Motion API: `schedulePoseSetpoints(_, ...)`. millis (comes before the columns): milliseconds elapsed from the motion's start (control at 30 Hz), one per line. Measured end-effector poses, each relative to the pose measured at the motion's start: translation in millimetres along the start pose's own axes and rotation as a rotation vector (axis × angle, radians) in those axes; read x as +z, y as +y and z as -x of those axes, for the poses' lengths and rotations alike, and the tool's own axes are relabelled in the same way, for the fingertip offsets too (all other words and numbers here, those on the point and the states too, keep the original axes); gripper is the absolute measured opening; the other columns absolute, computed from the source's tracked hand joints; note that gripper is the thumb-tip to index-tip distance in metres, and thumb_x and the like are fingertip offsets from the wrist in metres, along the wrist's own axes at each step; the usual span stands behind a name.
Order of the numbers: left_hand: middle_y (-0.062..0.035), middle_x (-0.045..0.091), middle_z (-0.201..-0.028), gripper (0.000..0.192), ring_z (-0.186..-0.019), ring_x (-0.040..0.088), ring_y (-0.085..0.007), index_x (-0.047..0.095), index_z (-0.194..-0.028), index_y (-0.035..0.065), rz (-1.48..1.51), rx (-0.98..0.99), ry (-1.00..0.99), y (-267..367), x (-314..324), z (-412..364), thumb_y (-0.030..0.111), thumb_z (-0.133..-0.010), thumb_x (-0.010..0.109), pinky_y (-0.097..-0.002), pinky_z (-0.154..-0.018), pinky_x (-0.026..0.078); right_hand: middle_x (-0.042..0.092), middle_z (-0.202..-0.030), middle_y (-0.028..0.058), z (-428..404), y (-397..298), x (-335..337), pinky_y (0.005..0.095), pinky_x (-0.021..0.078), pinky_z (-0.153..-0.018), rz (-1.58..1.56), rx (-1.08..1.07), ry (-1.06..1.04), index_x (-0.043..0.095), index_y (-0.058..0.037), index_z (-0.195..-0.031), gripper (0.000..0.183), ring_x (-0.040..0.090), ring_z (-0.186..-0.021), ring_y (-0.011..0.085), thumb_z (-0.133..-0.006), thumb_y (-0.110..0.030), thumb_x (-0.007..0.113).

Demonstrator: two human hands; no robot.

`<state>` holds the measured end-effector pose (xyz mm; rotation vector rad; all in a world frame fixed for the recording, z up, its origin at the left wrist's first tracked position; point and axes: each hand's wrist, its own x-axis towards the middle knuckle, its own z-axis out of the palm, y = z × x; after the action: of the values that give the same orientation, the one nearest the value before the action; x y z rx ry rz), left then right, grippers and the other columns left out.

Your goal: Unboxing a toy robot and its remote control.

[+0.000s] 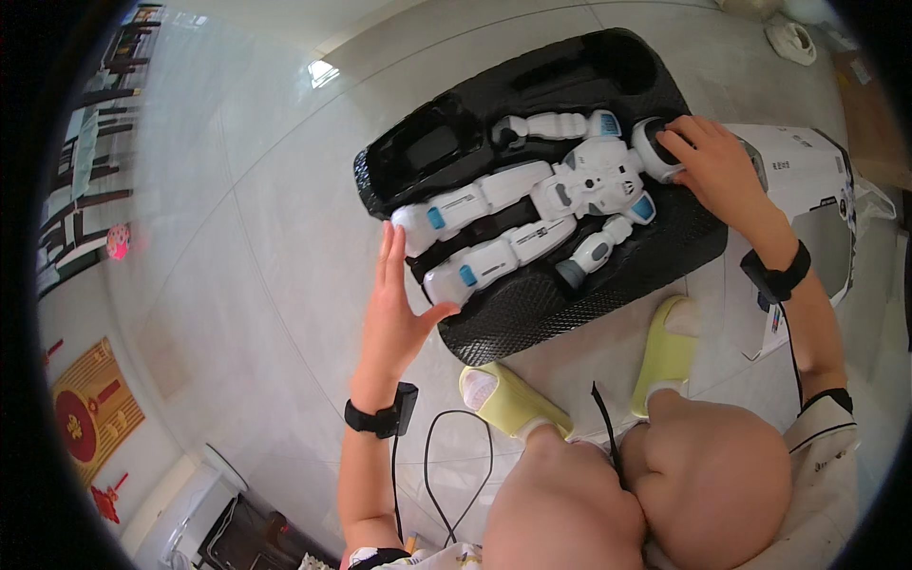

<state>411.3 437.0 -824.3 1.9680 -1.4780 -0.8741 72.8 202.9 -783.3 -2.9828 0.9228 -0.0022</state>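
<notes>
A white toy robot with blue and grey parts lies face up in a black moulded plastic tray on the floor. Its head is toward the right, its feet toward the left. My right hand is at the head, with fingers curled over the dark face visor and the thumb at its lower side. Beside the feet is my left hand, thumb spread wide from straight fingers. Its fingertips reach the upper foot, and its thumb is by the lower one. The far side of the head is hidden by my right hand.
A white printed cardboard box lies right of the tray, near a brown carton. My feet wear yellow-green slippers just before the tray. A black cable loops across the tiles from my left wristband. A white shoe sits top right.
</notes>
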Motion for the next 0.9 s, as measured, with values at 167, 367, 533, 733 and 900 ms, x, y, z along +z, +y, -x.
schedulePoseSetpoints(167, -0.0112, 0.026, -0.155, 0.113, -0.136, 0.039, -0.0276, 0.021, -0.151, 0.0119, 0.15, -0.023, 0.013, -7, -4, 4, 0.015, -0.06, 0.089, -0.0431, -0.107, 0.038, 0.055, -0.114, 0.0094, -3, 3, -8, 0.0396, 0.0476, -0.086, -0.172, 0.093, -0.116, 0.055, -0.0073, -0.112, 0.048, 0.056, -0.103, 0.0315, -0.069, -0.005, 0.075)
schedulePoseSetpoints(367, -0.0144, 0.031, -0.151, 0.112, -0.134, 0.04, -0.0305, 0.023, -0.149, 0.007, 0.121, -0.01, 0.114, -18, 3, 13, 0.021, -0.06, 0.089, -0.0423, -0.106, 0.036, 0.056, -0.124, 0.0118, -14, 8, -10, 0.0394, 0.0473, -0.091, -0.359, 0.018, -0.12, 0.054, -0.0091, -0.124, 0.057, 0.055, -0.113, 0.0315, -0.072, -0.01, 0.075)
schedulePoseSetpoints(533, -0.0181, 0.029, -0.15, 0.116, -0.136, 0.034, -0.0345, 0.026, -0.147, 0.0039, 0.06, 0.06, 0.089, -11, 10, 11, 0.014, -0.052, 0.091, -0.0412, -0.112, 0.031, 0.054, -0.128, 0.0098, -30, 3, -14, 0.0396, 0.046, -0.095, -0.085, 0.014, -0.327, 0.051, -0.0093, -0.128, 0.067, 0.052, -0.115, 0.0304, -0.066, -0.007, 0.077)
schedulePoseSetpoints(733, -0.0146, 0.039, -0.144, 0.116, -0.128, 0.042, -0.0323, 0.025, -0.148, 0.0042, -0.004, 0.036, 0.078, -8, 11, 14, 0.013, -0.053, 0.091, -0.04, -0.108, 0.035, 0.055, -0.118, 0.008, -20, 12, 0, 0.0378, 0.0498, -0.086, 0.068, -0.119, -0.238, 0.049, -0.0085, -0.13, 0.071, 0.055, -0.106, 0.0281, -0.065, -0.003, 0.076)
schedulePoseSetpoints(900, -0.0141, 0.042, -0.141, 0.116, -0.125, 0.043, -0.0322, 0.024, -0.148, 0.0054, -0.034, 0.064, 0.08, -8, 12, 13, 0.014, -0.053, 0.091, -0.0399, -0.106, 0.036, 0.053, -0.114, 0.0081, -21, 7, 1, 0.0351, 0.0488, -0.084, 0.274, -0.193, -0.257, 0.05, -0.009, -0.132, 0.068, 0.056, -0.102, 0.0258, -0.067, -0.002, 0.071)
